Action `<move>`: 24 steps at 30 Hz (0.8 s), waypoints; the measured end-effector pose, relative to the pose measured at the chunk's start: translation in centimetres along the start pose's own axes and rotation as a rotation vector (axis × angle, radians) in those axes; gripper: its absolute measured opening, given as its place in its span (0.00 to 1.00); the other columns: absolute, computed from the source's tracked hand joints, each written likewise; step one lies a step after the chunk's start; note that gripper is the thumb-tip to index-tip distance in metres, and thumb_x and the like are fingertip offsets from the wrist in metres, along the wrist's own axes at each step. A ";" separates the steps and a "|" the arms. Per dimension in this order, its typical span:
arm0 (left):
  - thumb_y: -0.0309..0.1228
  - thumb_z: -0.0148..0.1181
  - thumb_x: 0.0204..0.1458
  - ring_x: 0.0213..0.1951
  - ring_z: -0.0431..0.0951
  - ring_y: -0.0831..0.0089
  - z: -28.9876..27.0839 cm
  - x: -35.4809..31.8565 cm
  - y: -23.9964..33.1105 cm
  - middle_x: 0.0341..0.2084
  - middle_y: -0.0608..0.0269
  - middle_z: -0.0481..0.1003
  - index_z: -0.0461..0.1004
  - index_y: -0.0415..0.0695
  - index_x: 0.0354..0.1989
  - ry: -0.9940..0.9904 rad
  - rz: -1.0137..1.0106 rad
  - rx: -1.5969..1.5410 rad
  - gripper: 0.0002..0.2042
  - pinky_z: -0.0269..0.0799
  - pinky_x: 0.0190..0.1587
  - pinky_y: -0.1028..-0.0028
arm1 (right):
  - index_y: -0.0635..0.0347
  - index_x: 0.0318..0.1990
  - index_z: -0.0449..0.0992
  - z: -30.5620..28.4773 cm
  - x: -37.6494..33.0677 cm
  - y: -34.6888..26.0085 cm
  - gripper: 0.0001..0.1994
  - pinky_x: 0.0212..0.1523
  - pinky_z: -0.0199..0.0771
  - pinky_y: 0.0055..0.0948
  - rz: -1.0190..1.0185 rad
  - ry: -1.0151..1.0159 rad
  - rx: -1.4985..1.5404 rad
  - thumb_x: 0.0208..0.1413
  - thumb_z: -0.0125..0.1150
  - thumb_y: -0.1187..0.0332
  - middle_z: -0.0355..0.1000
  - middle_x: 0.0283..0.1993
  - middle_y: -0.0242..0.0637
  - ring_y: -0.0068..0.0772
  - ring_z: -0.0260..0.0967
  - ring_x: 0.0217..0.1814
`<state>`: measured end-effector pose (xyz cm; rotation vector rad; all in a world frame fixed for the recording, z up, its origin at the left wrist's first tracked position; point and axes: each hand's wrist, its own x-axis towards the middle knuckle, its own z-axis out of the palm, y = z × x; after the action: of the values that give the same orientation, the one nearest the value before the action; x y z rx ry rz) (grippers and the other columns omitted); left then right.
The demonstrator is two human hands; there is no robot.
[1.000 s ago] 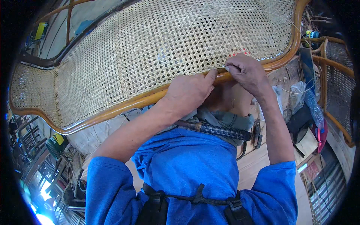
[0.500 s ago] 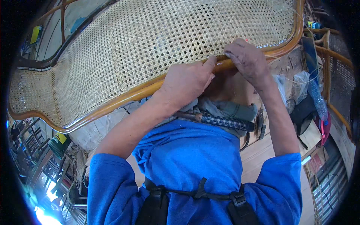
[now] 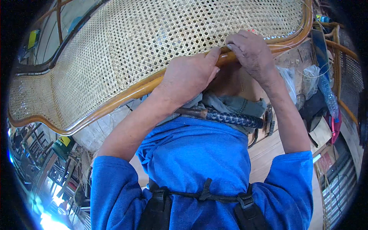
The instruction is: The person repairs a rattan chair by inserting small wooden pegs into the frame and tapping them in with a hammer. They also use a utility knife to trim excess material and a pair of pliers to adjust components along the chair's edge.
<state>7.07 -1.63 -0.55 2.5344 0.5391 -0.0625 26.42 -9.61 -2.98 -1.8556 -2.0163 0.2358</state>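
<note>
A long curved frame of glossy brown wood (image 3: 134,93) lies across in front of me, filled with pale woven cane mesh (image 3: 126,46). My left hand (image 3: 191,73) wraps round its near rail, thumb on top and the other fingers mostly hidden. Just right of it, my right hand (image 3: 250,51) is closed in a pinch at the seam between mesh and rail. Whatever lies between those fingertips is hidden. A thin loose cane strand (image 3: 326,72) curves out to the right of the right hand. Beside its knuckles a small red spot shows.
A dark braided handle (image 3: 234,118) lies across my lap. To the right are a clear plastic bag (image 3: 311,74), a plastic bottle (image 3: 330,97) and another cane-backed frame (image 3: 338,57). A dark green can (image 3: 62,147) stands at the lower left, near stacked chair frames.
My right hand has shifted slightly up and left along the rail, its fingers still bent at the mesh edge. The left hand keeps its hold. The view has moved a little.
</note>
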 end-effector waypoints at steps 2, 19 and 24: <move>0.39 0.54 0.52 0.27 0.78 0.58 -0.1 0.0 0.1 0.24 0.57 0.76 0.65 0.45 0.49 -0.013 -0.007 0.007 0.18 0.73 0.25 0.61 | 0.59 0.31 0.71 0.1 -0.1 0.0 0.04 0.29 0.71 0.38 0.016 0.046 0.049 0.47 0.54 0.71 0.66 0.26 0.41 0.45 0.69 0.31; 0.38 0.58 0.50 0.25 0.77 0.54 -0.5 -0.1 0.1 0.21 0.52 0.75 0.68 0.46 0.47 0.049 -0.031 -0.037 0.17 0.73 0.26 0.59 | 0.56 0.26 0.71 0.0 0.0 -0.3 0.03 0.30 0.70 0.39 0.004 0.081 0.044 0.46 0.54 0.69 0.67 0.24 0.40 0.44 0.70 0.31; 0.38 0.58 0.50 0.26 0.77 0.54 -0.1 -0.1 0.1 0.22 0.51 0.75 0.68 0.46 0.49 -0.007 -0.046 -0.005 0.19 0.73 0.27 0.60 | 0.56 0.26 0.70 0.2 -0.5 -0.5 0.03 0.30 0.70 0.39 0.025 0.085 0.031 0.46 0.53 0.69 0.68 0.25 0.39 0.43 0.70 0.31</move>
<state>7.02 -1.68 -0.37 2.5162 0.5947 -0.0868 25.87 -10.13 -3.07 -1.8411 -1.9235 0.1914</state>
